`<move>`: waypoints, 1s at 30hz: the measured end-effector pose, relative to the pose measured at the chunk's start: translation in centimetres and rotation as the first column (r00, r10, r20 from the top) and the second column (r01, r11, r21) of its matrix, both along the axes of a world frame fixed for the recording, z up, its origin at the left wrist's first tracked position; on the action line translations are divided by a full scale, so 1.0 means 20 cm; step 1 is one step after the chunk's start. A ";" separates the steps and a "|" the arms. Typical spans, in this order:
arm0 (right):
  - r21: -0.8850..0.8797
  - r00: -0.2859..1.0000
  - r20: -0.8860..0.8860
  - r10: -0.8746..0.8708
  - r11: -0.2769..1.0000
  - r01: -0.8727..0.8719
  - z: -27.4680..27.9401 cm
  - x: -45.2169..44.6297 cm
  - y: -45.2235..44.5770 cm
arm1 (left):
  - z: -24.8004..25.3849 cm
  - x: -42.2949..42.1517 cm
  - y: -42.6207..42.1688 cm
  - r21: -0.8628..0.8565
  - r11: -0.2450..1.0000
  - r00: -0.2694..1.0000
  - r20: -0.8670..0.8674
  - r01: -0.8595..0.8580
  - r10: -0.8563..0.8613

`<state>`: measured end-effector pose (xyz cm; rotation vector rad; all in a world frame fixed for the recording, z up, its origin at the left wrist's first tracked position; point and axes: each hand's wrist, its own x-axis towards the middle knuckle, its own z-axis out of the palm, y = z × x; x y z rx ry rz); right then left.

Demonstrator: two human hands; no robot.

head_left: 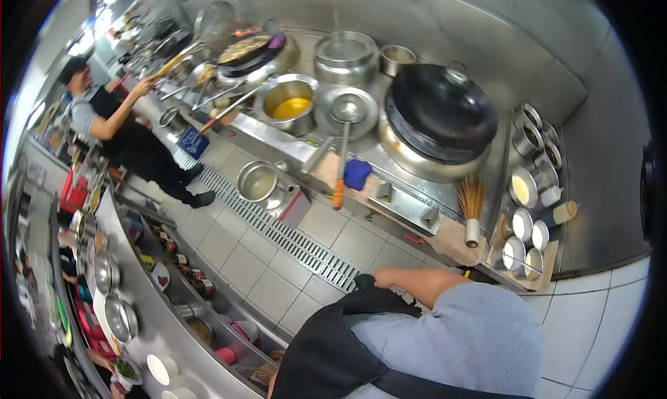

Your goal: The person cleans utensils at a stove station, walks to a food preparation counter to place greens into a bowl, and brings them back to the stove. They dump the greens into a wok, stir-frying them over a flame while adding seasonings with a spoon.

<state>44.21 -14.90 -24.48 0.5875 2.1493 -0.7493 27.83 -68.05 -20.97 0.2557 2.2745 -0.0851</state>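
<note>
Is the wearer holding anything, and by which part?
Cannot tell: the right hand is at some black cloth, but its fingers are too unclear to confirm a grip. The left hand is out of view.

Steel range (pixel 281 143): bristle brush (pixel 472 201), blue cloth (pixel 357 175) lying along front.

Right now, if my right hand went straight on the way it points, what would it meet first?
Most likely the black cloth at your right hand; past it, the floor grate lines up in view, though depth is unclear.
</note>
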 end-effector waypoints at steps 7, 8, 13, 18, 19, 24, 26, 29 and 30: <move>0.317 0.888 -0.182 -0.422 0.830 0.459 -0.12 0.30 0.42 | 0.18 0.19 0.13 0.079 0.988 0.990 0.055 -0.134 0.130; 0.303 0.891 -0.180 -0.417 0.838 0.454 -0.23 0.33 0.47 | 0.21 0.20 0.15 0.092 0.984 0.988 0.057 -0.149 0.145; 0.074 0.876 0.239 -0.419 0.907 0.414 -0.09 0.20 0.62 | 0.41 0.28 0.26 0.123 0.969 0.977 0.049 -0.213 0.208; 0.133 0.905 0.091 -0.415 0.906 0.402 -0.25 0.19 0.62 | 0.47 0.37 0.31 0.157 0.949 0.962 0.053 -0.273 0.268; 0.110 0.883 0.001 -0.469 0.878 0.466 -0.24 0.19 0.63 | 0.46 0.39 0.31 0.164 0.944 0.958 0.057 -0.286 0.281; 0.139 0.924 0.124 -0.361 0.929 0.344 -0.41 0.23 0.66 | 0.42 0.50 0.29 0.156 0.932 0.944 0.078 -0.328 0.320; 0.126 0.904 0.049 -0.425 0.900 0.416 -0.38 0.28 0.58 | 0.40 0.55 0.23 0.144 0.929 0.940 0.079 -0.341 0.333; 0.182 0.905 -0.072 -0.419 0.887 0.425 -0.17 0.31 0.47 | 0.34 0.61 0.11 0.169 0.940 0.955 0.064 -0.297 0.291; 0.242 0.890 -0.122 -0.440 0.856 0.457 -0.14 0.32 0.45 | 0.31 0.65 0.05 0.190 0.950 0.968 0.051 -0.249 0.244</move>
